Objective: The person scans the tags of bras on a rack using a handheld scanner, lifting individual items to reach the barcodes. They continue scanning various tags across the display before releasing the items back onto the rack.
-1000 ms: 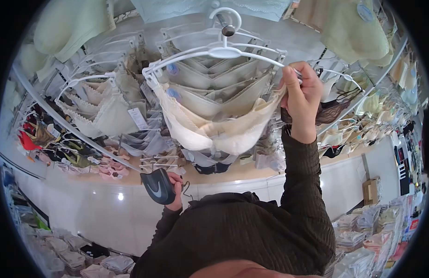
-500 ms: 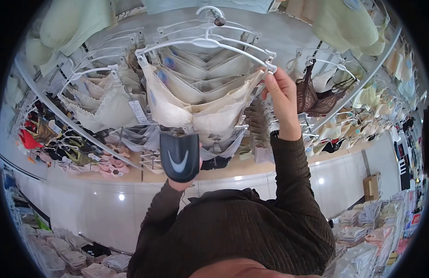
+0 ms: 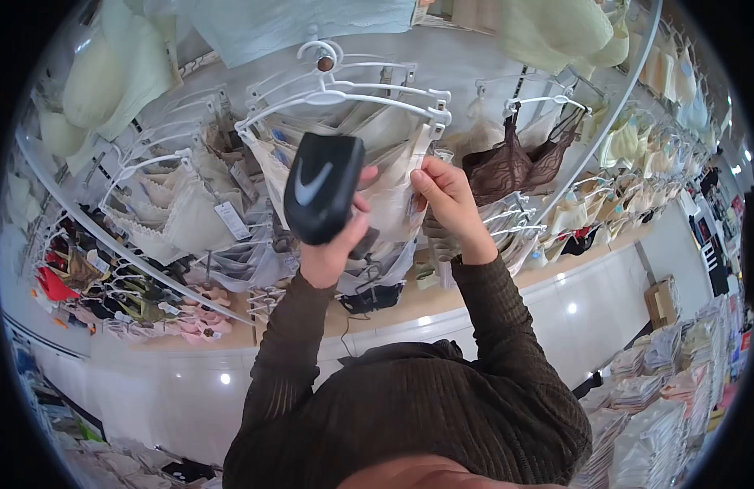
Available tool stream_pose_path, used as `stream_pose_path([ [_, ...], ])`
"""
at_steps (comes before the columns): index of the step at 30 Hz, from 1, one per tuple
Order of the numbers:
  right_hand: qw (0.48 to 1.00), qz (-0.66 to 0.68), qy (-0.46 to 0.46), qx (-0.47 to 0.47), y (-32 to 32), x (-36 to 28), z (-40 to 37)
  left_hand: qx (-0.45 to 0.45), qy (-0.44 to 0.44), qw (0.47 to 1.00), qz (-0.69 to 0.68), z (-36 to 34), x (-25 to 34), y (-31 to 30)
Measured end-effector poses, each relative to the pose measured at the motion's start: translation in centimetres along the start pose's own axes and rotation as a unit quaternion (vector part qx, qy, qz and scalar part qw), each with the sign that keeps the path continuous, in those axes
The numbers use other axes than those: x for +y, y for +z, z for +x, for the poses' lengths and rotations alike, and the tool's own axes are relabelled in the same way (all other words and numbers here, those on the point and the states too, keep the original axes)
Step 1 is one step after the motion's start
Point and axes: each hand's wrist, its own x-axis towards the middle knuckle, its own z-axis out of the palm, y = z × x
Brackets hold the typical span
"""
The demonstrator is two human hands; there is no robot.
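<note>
My left hand (image 3: 336, 248) is wrapped round a black handheld device (image 3: 321, 187) with a pale curved mark, raised in front of the cream bras. To its right, my right hand (image 3: 442, 194) pinches the side edge of a cream bra (image 3: 393, 183), just below the clip of its white hanger (image 3: 344, 94). A thin cord hangs below the device. The device hides much of the front bra, and what lies under my right fingertips is too small to tell.
A dark brown lace bra (image 3: 515, 159) hangs to the right. More cream bras (image 3: 177, 216) hang to the left. A curved metal rail (image 3: 132, 261) crosses on the left, another (image 3: 609, 151) on the right. A cardboard box (image 3: 661, 303) stands on the floor.
My left hand has lifted the device up in front of the bras. My right hand has moved down and left, from the hanger's end to the bra's side edge. The view has shifted.
</note>
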Motion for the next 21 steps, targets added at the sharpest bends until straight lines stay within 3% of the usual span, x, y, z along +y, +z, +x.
stream_pose_path([
  [3, 0.998, -0.049, -0.013, 0.023, 0.3, -0.2, -0.3, -0.025, -0.015, 0.998, -0.059, 0.8, -0.3, 0.1],
  [5, 0.98, -0.179, -0.065, 0.063, 0.5, -0.6, -0.6, -0.047, 0.0, 0.997, -0.057, 0.9, 0.4, 1.3],
  [7, 0.974, -0.191, -0.094, 0.081, 0.2, -0.4, -0.6, -0.057, -0.027, 0.998, -0.028, 0.4, -0.3, 1.4],
  [8, 0.967, -0.203, -0.122, 0.098, 0.1, -0.3, -0.6, -0.053, 0.007, 0.998, -0.031, 0.6, -0.6, 1.6],
  [11, 0.97, -0.173, -0.122, 0.118, 0.0, -0.5, -0.7, -0.049, 0.041, 0.998, -0.03, 1.1, -1.4, 1.7],
  [13, 0.971, -0.163, -0.117, 0.128, 0.2, -0.5, -0.8, -0.03, -0.019, 0.996, -0.085, 1.2, -0.9, 1.8],
  [15, 0.973, -0.152, -0.113, 0.135, 0.5, -0.6, -0.7, -0.027, -0.023, 0.994, -0.106, 1.4, -0.9, 2.2],
  [17, 0.971, -0.144, -0.123, 0.146, 0.8, -0.7, -0.6, -0.068, -0.045, 0.997, -0.001, 1.7, -0.5, 2.3],
  [21, 0.97, -0.131, -0.131, 0.155, 0.9, -0.3, -0.7, -0.074, -0.008, 0.997, 0.024, 2.0, -1.5, 2.5],
])
